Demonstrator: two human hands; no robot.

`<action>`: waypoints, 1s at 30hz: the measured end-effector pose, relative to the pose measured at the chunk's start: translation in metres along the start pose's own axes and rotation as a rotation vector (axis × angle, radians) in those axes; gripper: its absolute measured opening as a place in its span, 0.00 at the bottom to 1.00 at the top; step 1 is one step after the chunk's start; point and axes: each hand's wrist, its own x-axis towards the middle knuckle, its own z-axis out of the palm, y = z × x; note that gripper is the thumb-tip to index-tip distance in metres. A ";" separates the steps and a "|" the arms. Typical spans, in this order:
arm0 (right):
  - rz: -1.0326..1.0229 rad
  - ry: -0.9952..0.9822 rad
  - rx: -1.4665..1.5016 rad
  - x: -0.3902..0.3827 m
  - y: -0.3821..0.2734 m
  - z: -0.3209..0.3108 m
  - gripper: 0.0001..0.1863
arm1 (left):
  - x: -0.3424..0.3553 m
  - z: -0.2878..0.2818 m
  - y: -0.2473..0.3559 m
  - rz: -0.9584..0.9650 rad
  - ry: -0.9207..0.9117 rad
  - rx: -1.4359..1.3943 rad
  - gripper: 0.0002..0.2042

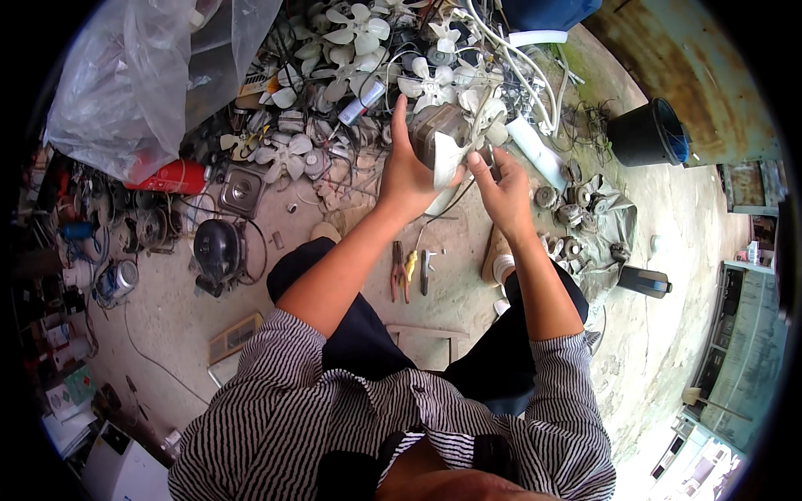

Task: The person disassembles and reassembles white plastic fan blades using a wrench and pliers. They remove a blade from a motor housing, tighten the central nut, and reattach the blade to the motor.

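My left hand (409,179) grips a small fan motor (438,125) with a boxy brown-grey body, its thumb side pointing up and away. White fan blades (449,159) are attached to it and partly cover the fingers. Close on the right, my right hand (507,192) is closed around a slim grey metal tool (478,134) held against the blades. Its kind is hard to make out. A thin dark cable (447,209) hangs below the motor. On the concrete between my feet lie red-handled pliers (397,271), a yellow-handled tool (410,265) and a dark-handled tool (425,273).
Ahead spreads a heap of fan motors with white blades (359,32). A clear plastic bag (150,75) and a red cylinder (180,177) are at left, near a black compressor (220,252). Metal parts (576,204) lie on a sheet at right, before a black bucket (643,134).
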 end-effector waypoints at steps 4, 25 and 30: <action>-0.022 0.008 0.063 0.002 0.009 0.001 0.15 | -0.001 0.003 0.001 0.039 0.024 0.033 0.58; -0.051 0.023 0.004 0.000 0.002 0.000 0.15 | -0.002 0.002 -0.003 0.014 0.029 0.068 0.57; -0.014 0.023 0.049 -0.001 0.004 0.001 0.16 | -0.002 0.003 -0.001 -0.018 0.000 0.024 0.58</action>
